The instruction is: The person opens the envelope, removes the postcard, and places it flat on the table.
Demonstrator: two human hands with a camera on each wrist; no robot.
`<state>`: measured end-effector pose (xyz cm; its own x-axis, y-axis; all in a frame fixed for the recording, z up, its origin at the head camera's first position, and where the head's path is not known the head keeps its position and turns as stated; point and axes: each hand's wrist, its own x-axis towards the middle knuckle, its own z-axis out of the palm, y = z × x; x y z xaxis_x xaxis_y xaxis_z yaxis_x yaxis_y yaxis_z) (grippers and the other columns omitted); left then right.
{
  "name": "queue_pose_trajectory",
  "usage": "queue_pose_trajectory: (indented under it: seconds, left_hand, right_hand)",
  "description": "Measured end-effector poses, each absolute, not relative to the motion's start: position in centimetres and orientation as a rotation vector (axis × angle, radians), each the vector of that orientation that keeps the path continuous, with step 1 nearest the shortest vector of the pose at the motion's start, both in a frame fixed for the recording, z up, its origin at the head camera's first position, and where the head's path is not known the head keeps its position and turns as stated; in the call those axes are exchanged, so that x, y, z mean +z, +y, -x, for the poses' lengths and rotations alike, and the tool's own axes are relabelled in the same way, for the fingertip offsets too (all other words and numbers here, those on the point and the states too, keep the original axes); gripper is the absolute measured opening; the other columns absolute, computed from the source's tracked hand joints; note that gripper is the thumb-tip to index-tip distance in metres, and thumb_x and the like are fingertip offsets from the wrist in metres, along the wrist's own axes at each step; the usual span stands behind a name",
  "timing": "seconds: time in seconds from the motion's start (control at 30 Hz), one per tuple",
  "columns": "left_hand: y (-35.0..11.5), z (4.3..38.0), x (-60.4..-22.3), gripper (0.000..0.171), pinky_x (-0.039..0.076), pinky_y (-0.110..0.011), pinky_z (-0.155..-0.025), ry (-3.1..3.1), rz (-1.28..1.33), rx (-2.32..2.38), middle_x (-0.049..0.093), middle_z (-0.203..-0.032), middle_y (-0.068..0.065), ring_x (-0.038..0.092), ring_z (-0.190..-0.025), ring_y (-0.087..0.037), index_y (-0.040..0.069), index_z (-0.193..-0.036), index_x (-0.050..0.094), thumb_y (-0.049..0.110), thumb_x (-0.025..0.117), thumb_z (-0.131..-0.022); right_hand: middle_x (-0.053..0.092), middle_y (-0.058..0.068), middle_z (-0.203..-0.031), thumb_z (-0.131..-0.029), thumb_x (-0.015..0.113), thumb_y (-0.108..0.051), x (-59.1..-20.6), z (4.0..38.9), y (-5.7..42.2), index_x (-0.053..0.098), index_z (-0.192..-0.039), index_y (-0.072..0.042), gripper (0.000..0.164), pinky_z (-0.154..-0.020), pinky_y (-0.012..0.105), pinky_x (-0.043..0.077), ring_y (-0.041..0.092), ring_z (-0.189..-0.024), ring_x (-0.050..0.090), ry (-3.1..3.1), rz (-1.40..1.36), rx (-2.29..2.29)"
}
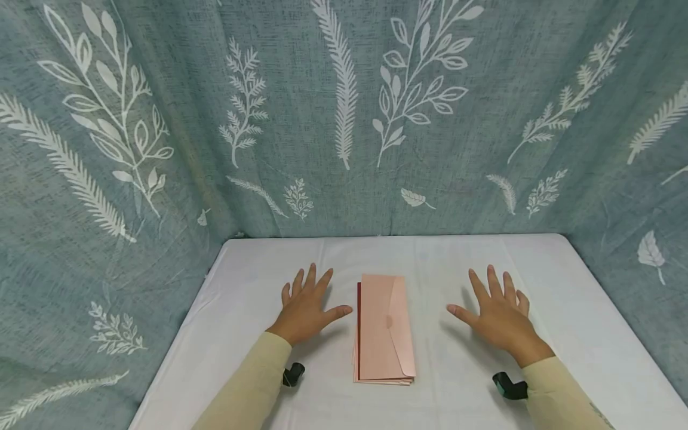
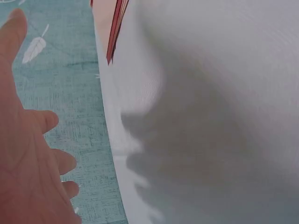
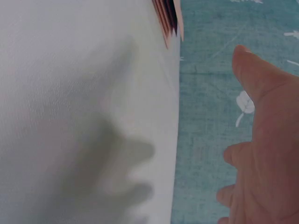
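Observation:
A small stack of long pink envelopes (image 1: 376,328) lies on the white-covered table, its top one flap side up with the flap along the right. A dark red edge shows along the stack's left side. To its left, my left hand (image 1: 306,307) hovers over the cloth with fingers spread, the thumb pointing at the stack. Farther off on the other side, my right hand (image 1: 497,316) is also held above the table, fingers spread and holding nothing. Both wrist views catch a corner of the layered envelopes (image 2: 114,28) beyond the hands' shadows.
The table (image 1: 430,406) wears a smooth white cloth. A green-blue curtain (image 1: 301,119) with white leaf prints hangs behind its far edge and along both sides. Small black devices sit at the left wrist (image 1: 293,374) and the right wrist (image 1: 509,386).

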<state>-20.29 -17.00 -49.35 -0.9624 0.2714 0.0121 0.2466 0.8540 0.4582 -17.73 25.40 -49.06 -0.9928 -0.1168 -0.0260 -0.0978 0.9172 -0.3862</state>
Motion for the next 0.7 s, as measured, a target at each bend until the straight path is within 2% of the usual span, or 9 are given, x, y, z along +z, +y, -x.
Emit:
queue_pose_trajectory:
  seconds: [0.2, 0.33, 0.43, 0.57, 0.7]
  left_hand:
    - [-16.8, 20.0, -49.1, 0.104, 0.004, -0.070, -0.121, 2.874, -0.409, 0.934, 0.008, -0.180, -0.018, 0.002, -0.163, -0.048, 0.019, -0.175, 0.024, 0.080, 0.059, -0.097]
    - [-16.5, 19.8, -48.9, 0.096, 0.006, -0.072, -0.122, 2.770, -0.376, 1.118, 0.013, -0.180, -0.014, 0.007, -0.163, -0.045, 0.019, -0.175, 0.024, 0.075, 0.055, -0.103]
    - [-16.2, 19.7, -48.6, 0.087, 0.014, -0.074, -0.121, 2.647, -0.320, 1.305, 0.023, -0.178, -0.013, 0.016, -0.162, -0.043, 0.019, -0.174, 0.027, 0.070, 0.049, -0.107]
    - [-15.8, 19.8, -48.0, 0.078, 0.031, -0.070, -0.118, 2.439, -0.294, 1.572, 0.034, -0.173, -0.017, 0.031, -0.157, -0.044, 0.015, -0.172, 0.031, 0.066, 0.037, -0.113]
    - [-15.5, 19.8, -47.3, 0.085, 0.041, -0.062, -0.114, 2.181, -0.319, 1.768, 0.035, -0.171, -0.022, 0.040, -0.151, -0.047, 0.008, -0.170, 0.033, 0.070, 0.027, -0.112]
  right_hand:
    - [0.002, 0.034, -0.176, -0.097, 0.056, -0.081, -48.9, 17.6, 25.1, 0.023, -0.173, -0.006, 0.112, -0.113, 0.081, 0.005, 0.063, -0.157, -0.003, 3.034, 0.180, -0.635]
    - [0.003, 0.034, -0.176, -0.098, 0.057, -0.081, -48.8, 17.4, 24.8, 0.023, -0.173, -0.005, 0.112, -0.112, 0.080, 0.006, 0.063, -0.157, -0.002, 3.034, 0.194, -0.663]
    - [0.002, 0.033, -0.176, -0.098, 0.057, -0.080, -48.7, 17.3, 24.7, 0.022, -0.173, -0.006, 0.111, -0.112, 0.080, 0.006, 0.063, -0.156, -0.002, 3.034, 0.205, -0.677]
    - [0.002, 0.033, -0.176, -0.099, 0.057, -0.079, -48.6, 17.3, 24.6, 0.020, -0.174, -0.005, 0.111, -0.112, 0.080, 0.006, 0.063, -0.157, -0.002, 3.037, 0.210, -0.681]
    - [0.002, 0.034, -0.176, -0.099, 0.056, -0.079, -48.5, 17.1, 24.6, 0.020, -0.173, -0.004, 0.111, -0.112, 0.080, 0.007, 0.063, -0.156, -0.001, 3.034, 0.204, -0.672]
